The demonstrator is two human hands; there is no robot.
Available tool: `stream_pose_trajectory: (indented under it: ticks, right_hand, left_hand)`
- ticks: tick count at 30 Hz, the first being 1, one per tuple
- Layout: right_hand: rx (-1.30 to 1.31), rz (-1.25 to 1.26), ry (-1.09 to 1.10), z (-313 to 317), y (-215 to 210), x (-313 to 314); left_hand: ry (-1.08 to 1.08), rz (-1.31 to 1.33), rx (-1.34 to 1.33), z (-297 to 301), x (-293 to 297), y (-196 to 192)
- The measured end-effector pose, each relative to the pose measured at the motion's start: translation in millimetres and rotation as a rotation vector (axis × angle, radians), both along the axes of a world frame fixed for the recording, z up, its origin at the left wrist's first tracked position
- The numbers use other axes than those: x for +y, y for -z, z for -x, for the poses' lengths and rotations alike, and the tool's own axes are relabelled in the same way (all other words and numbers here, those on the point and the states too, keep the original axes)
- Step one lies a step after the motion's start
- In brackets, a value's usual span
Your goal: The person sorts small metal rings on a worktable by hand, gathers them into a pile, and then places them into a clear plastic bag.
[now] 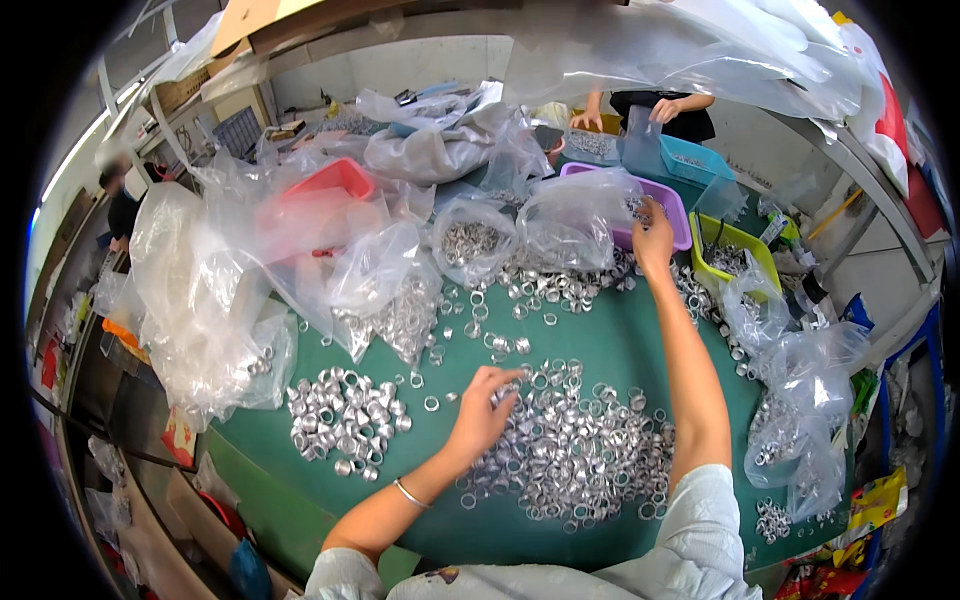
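Green worktop (pixel 610 335): large heap of silver-coloured rings (pixel 580 450) lies toward the near edge; smaller ring heap (pixel 345 420) lies toward the left edge. Left hand (pixel 480 415): fingers bend loosely at the large heap's far-left side; cannot tell whether they grasp a ring. Right hand (pixel 653 240): is at the purple tray (pixel 683 220), toward the far right corner; finger state cannot be told.

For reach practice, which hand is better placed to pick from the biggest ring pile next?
Likely the left hand, at the biggest ring pile; the right hand is by the purple bin.
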State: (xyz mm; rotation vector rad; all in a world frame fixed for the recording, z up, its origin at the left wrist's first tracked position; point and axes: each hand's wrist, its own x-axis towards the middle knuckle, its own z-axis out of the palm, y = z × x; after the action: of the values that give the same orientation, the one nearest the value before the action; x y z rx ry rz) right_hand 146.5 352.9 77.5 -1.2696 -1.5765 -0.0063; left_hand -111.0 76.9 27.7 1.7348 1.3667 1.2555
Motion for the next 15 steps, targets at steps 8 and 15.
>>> stream_pose_trajectory:
  ticks: [8, 15]
  right_hand:
    - [-0.904, 0.008, 0.166, 51, 14, 89]
    - [-0.582, -0.103, 0.404, 19, -25, 94]
  left_hand:
    - [0.018, -0.006, 0.480, -3, -8, 26]
    - [0.037, -0.017, 0.558, 5, -12, 20]
